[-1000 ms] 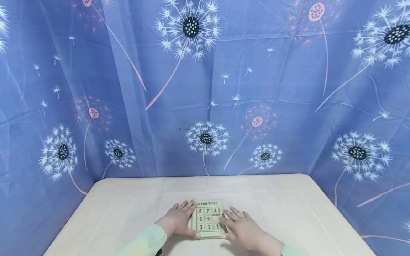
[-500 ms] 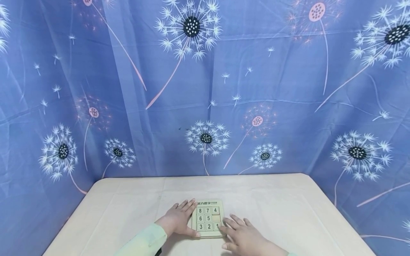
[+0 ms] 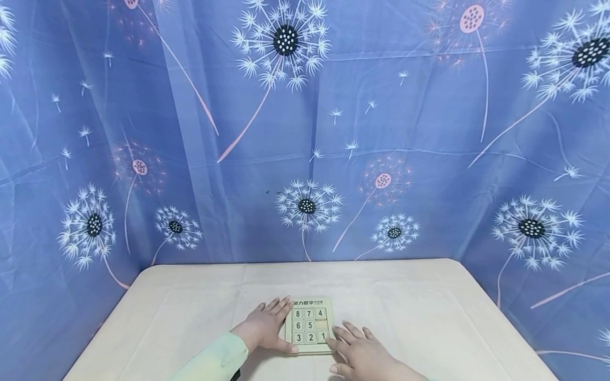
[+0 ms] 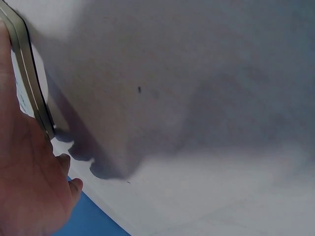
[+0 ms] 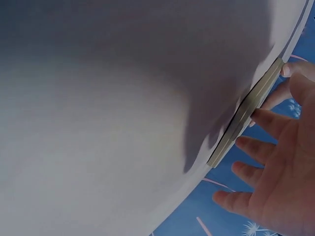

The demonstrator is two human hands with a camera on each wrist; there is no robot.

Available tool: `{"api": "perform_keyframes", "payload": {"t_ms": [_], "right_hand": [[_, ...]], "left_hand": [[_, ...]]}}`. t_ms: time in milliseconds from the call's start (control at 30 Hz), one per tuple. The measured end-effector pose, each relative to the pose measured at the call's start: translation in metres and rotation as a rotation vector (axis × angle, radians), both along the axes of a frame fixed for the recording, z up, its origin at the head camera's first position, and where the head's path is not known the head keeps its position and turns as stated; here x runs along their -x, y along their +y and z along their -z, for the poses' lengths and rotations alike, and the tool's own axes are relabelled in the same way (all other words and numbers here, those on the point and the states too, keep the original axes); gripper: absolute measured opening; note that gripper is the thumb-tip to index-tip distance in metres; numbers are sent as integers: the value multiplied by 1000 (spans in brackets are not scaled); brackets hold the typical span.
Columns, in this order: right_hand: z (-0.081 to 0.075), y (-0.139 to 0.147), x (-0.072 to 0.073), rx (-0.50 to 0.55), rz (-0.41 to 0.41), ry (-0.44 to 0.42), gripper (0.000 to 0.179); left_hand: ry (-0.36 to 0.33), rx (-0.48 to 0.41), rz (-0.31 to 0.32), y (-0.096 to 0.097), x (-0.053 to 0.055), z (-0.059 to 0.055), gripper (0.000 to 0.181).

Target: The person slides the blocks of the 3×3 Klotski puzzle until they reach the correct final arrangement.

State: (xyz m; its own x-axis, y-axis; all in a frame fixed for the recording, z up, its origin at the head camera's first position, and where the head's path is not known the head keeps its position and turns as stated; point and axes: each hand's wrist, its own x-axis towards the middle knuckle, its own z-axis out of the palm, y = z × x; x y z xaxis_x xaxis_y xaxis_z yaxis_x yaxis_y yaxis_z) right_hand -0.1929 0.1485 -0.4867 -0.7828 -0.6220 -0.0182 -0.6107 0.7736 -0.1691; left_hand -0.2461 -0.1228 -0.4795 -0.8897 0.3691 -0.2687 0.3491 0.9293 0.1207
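A pale, flat number sliding puzzle (image 3: 310, 350) lies on the table in the head view. Its rows read 8 7 4, then 6 5 and an open slot at the right, then 3 2 1. My left hand (image 3: 268, 327) rests along the puzzle's left side, thumb at the lower left corner and spread fingers at the upper left. From the right, my right hand (image 3: 362, 352) reaches over with its index fingertip at the "1" tile (image 3: 323, 336), the other fingers spread loosely. Both wrist views show the puzzle edge-on, with the left hand (image 4: 29, 182) and right hand (image 5: 280, 167) beside it.
The table (image 3: 200, 296) has a pale cover and rounded back corners. Blue cloth (image 3: 229, 211) printed with dandelions hangs behind it and along both sides. Dark print on the puzzle's top border sits above the tiles.
My right hand has moved slightly toward me, its index finger going from beside the open slot down to the "1" tile. The left hand and the tile order stay the same.
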Motion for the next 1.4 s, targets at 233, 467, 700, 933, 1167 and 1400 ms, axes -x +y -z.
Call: {"api": "perform_keyframes", "payload": {"t_ms": [233,467,700,933,1167,1400], "right_hand": [[0,-3,2,12,19,0,65],[2,-5,3,17,19,23,64],[1,-7,5,27,27,16,64],[1,-8,7,33,37,22,63],[5,-8,9,39,39,54,63],[4,-9,10,48,54,28,63]], "left_hand": [[-10,-4,-2,0,0,-1,111],[-17,-4,-8,0,1,-1,112],[-12,-8,-7,0,0,0,111],[6,-2,2,-1,1,1,111],[6,-5,2,0,1,1,112],[8,-7,0,0,0,1,111]]}}
